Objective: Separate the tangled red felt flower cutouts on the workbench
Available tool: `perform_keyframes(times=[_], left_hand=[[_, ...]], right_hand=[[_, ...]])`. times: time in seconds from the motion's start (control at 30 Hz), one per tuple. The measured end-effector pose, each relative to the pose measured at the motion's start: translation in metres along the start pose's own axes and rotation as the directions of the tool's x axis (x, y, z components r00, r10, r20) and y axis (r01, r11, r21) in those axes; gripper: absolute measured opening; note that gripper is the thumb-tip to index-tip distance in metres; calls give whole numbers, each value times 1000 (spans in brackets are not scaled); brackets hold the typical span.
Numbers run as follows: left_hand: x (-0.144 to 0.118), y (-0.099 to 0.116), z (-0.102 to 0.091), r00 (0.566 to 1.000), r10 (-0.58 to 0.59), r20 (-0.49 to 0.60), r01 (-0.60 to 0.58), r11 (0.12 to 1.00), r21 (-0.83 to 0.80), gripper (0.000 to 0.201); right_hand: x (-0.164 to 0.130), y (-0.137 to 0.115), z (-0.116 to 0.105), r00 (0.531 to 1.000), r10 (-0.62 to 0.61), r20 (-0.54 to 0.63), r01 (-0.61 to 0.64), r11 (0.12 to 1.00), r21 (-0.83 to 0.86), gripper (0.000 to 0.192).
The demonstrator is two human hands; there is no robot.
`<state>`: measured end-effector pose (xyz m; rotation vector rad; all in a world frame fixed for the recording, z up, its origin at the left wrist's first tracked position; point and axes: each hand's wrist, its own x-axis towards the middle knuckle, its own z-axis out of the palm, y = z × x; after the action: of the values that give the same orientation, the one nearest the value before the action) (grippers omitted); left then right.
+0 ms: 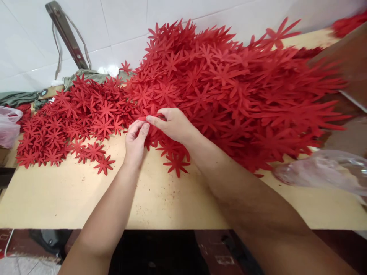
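Note:
My left hand (136, 139) and my right hand (173, 124) meet at the near edge of the heaps, over the table. Between their thumbs and fingers they pinch a red flower-shaped cutout (142, 118), mostly hidden by the fingers. Behind and to the right of my hands rises a large pile of red flower cutouts (200, 76) with long narrow petals. A lower pile of similar cutouts (77, 110) spreads to the left. One single cutout (176, 163) lies below my right hand, and another loose cutout (104, 164) rests left of my left forearm.
The pale wooden table (109, 198) ends at a straight front edge. A clear plastic bag (321, 172) lies at the right, near a brown box (344, 57). Another plastic bag (8, 126) is at the far left. A metal bracket (67, 34) leans by the tiled wall, above greenish cloth (86, 75).

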<state>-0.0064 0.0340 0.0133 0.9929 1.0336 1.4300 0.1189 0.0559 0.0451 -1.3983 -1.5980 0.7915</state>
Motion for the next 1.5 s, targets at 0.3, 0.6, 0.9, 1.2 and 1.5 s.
perform_keyframes(times=[0.3, 0.6, 0.9, 1.2, 1.5], left_hand=[[7, -3, -4, 996, -82, 41, 87, 983, -159, 23], [-1, 3, 5, 983, -184, 19, 185, 980, -70, 23], [2, -2, 0, 967, -228, -111, 210, 965, -155, 19], [0, 1, 5, 969, -248, -10, 246, 964, -99, 16], [1, -4, 0, 984, -166, 67, 167, 986, -8, 39]], right_hand=[[-7, -8, 2, 961, 47, 273, -159, 900, 406, 37], [2, 7, -1, 960, 185, 209, -276, 741, 612, 26], [10, 8, -14, 917, 399, 0, -266, 611, 746, 28], [8, 5, -18, 931, 29, -363, 66, 967, 246, 15], [-6, -8, -6, 979, 16, 204, -44, 990, 135, 28]])
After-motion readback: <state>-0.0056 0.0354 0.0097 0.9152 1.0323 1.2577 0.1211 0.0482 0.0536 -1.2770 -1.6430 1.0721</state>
